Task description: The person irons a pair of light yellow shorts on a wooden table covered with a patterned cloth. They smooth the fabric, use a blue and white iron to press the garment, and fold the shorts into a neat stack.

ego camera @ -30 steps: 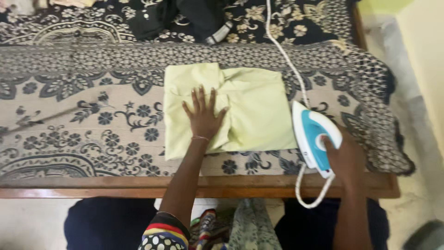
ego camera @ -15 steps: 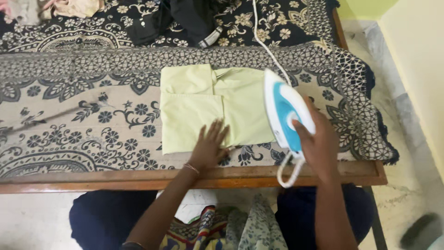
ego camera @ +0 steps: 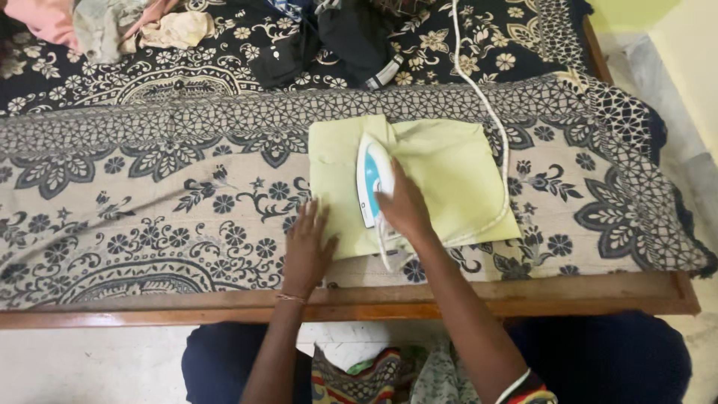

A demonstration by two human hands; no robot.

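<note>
Nearest, a wooden desk edge (ego camera: 523,299) running left to right, with dark-clothed knees below it. Above that, a patterned beige and black cloth (ego camera: 149,224) spread over the desk.

Left hand (ego camera: 307,247) laid flat, palm down, fingers (ego camera: 308,215) released and spread, half on the patterned cloth and half on the near left corner of a pale yellow-green folded garment (ego camera: 449,179). Thin bangle at that wrist.

Right hand (ego camera: 402,206) clenched around the handle of a white and blue iron (ego camera: 372,179), fingers wrapped tight. Iron resting soleplate down on the left part of the garment, just right of its left edge. Long axis nearly straight away from the body, tipped slightly left; pointed nose toward the far side, broad heel toward the wooden edge.

White cord (ego camera: 490,120) leaving the heel, looping across the near right part of the garment, then climbing along its right side and off to the far side.

Garment roughly rectangular, longer side left to right, lying right of centre.

Farthest, a dark floral bedcover (ego camera: 224,60) with a black garment (ego camera: 344,37) and a heap of pink and grey clothes (ego camera: 97,26) at far left. No packages, labels or signs to be made out.
</note>
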